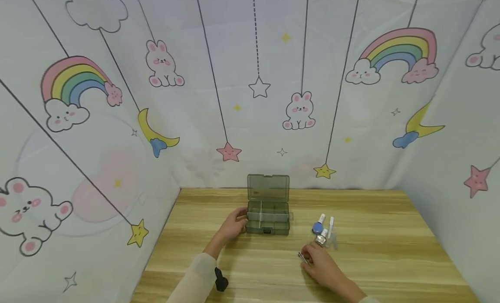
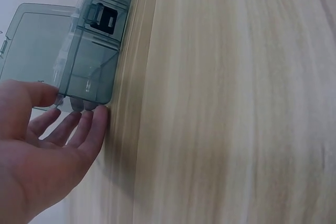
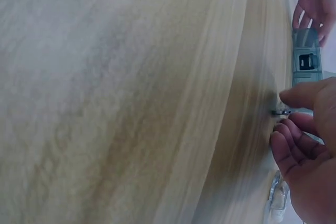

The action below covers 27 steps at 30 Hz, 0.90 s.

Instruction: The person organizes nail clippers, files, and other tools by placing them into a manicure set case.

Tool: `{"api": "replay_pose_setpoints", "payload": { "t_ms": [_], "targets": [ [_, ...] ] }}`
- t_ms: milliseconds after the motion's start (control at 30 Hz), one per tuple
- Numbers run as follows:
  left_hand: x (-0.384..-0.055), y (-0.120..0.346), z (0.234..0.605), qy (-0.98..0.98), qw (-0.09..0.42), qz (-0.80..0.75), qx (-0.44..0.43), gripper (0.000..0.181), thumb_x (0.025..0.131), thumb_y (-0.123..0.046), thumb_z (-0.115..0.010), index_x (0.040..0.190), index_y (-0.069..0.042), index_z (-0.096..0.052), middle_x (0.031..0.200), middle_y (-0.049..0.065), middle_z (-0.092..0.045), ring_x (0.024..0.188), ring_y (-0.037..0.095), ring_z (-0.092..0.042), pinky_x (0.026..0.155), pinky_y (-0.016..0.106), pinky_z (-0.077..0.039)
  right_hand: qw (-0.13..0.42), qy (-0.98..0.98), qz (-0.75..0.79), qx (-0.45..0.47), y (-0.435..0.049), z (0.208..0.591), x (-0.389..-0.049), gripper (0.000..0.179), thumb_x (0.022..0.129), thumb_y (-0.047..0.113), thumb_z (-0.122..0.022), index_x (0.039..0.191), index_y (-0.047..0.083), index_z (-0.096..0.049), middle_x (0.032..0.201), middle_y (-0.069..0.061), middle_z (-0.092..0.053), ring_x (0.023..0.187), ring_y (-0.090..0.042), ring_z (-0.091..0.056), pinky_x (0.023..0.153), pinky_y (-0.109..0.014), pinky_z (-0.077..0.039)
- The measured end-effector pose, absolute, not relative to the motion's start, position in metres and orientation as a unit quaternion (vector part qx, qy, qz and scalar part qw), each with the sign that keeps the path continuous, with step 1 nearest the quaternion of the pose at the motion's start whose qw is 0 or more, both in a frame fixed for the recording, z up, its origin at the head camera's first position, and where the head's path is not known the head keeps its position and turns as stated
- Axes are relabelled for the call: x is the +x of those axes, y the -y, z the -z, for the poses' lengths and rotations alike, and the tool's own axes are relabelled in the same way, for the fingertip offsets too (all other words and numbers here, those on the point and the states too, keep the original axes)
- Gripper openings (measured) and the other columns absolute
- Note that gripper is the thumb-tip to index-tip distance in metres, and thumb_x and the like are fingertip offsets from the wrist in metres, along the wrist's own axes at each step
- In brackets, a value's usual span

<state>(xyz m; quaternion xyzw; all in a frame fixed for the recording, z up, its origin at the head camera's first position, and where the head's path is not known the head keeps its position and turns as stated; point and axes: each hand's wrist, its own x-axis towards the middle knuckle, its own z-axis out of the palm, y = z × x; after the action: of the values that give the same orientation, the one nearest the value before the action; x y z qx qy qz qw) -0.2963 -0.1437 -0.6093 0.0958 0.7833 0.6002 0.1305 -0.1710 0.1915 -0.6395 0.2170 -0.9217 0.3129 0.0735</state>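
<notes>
A clear green divided box (image 1: 267,228) stands on the wooden table with its lid (image 1: 268,188) raised at the back. My left hand (image 1: 233,224) is at the box's left end, fingers loosely bent; in the left wrist view the fingertips (image 2: 98,113) touch the end wall and the thumb lies at its edge. Low over the table, to the right of the box, my right hand (image 1: 322,265) pinches a small silver nail clipper (image 1: 302,258) between thumb and forefinger. Just beyond it stands a small bottle with a white cap (image 1: 321,238), partly covered by the hand.
A blue round item with a white cap (image 1: 318,226), a slim white stick (image 1: 331,225) and a clear plastic piece (image 1: 333,241) lie to the right of the box. A black object (image 1: 221,280) shows beside the left sleeve. Printed cloth walls (image 1: 269,133) enclose the table.
</notes>
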Motion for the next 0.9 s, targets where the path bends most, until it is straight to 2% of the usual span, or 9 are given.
{"api": "replay_pose_setpoints", "payload": {
  "t_ms": [133,333,533,900],
  "targets": [
    [-0.296,0.143,0.609,-0.774,0.140,-0.611,0.088,0.051,0.109,-0.003,-0.051,0.157,0.008,-0.039,0.157,0.033,-0.043,0.140,0.047,-0.049,0.088,0.045,-0.061,0.100,0.928,-0.295,0.206,-0.189,0.641,-0.171,0.028,0.080,-0.004,-0.085,0.094,0.011,-0.066,0.090,0.006,-0.056,0.080,-0.004,-0.054,0.067,-0.026,-0.053],
    [-0.295,0.143,0.607,-0.769,0.144,-0.618,0.080,0.052,0.109,-0.004,-0.051,0.158,0.008,-0.038,0.157,0.033,-0.043,0.140,0.047,-0.049,0.091,0.051,-0.060,0.093,0.938,-0.277,0.185,-0.186,0.638,-0.173,0.028,0.078,-0.004,-0.083,0.085,0.015,-0.064,0.084,0.009,-0.052,0.075,-0.004,-0.049,0.065,-0.027,-0.049],
    [-0.295,0.144,0.607,-0.770,0.144,-0.617,0.078,0.052,0.110,-0.005,-0.050,0.159,0.008,-0.037,0.158,0.033,-0.042,0.142,0.048,-0.047,0.094,0.052,-0.059,0.085,0.940,-0.270,0.190,-0.183,0.633,-0.175,0.027,0.077,-0.001,-0.082,0.085,0.016,-0.062,0.083,0.009,-0.054,0.076,-0.003,-0.049,0.065,-0.028,-0.049],
    [-0.295,0.144,0.613,-0.768,0.147,-0.619,0.077,0.051,0.111,-0.006,-0.048,0.158,0.008,-0.038,0.159,0.032,-0.041,0.140,0.043,-0.049,0.093,0.049,-0.059,0.110,0.925,-0.313,0.186,-0.171,0.639,-0.181,0.025,0.079,-0.002,-0.080,0.087,0.016,-0.065,0.084,0.008,-0.062,0.078,-0.004,-0.055,0.068,-0.028,-0.053]
  ]
}}
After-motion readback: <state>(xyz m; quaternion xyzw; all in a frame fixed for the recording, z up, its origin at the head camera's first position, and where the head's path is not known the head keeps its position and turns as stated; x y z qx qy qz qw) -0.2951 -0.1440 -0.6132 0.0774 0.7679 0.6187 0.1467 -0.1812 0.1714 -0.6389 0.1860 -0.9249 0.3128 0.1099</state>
